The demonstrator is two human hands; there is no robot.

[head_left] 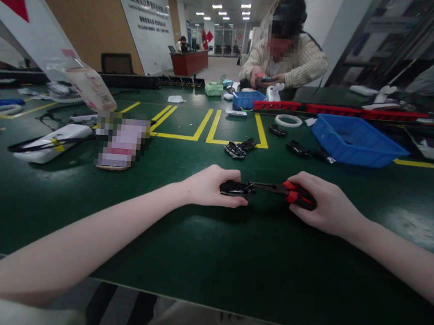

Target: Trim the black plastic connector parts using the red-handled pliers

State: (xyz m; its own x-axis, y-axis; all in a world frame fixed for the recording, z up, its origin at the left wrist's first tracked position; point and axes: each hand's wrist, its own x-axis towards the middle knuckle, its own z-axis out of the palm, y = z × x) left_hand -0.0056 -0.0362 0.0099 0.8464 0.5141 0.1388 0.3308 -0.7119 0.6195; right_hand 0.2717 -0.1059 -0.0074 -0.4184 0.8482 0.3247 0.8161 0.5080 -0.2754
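My left hand (215, 186) is closed around a small black plastic part (233, 188), its thumb below and fingers above. In my right hand (321, 203) is a pair of needle-nose pliers (293, 192) with red and black handles. The long jaws of the pliers reach left and meet the right end of the black part; whether they pinch it is too small to tell. Just beyond my hands a little pile of similar black parts (236, 149) lies on the green table (195, 251). Single black parts (298, 148) lie farther right.
A blue bin (357, 141) stands at the right, near a roll of white tape (288, 120). To the left are a phone (122, 144), a white device with a black strap (55, 142) and a plastic bottle (90, 85). Across the table a person (285, 57) works with both hands.
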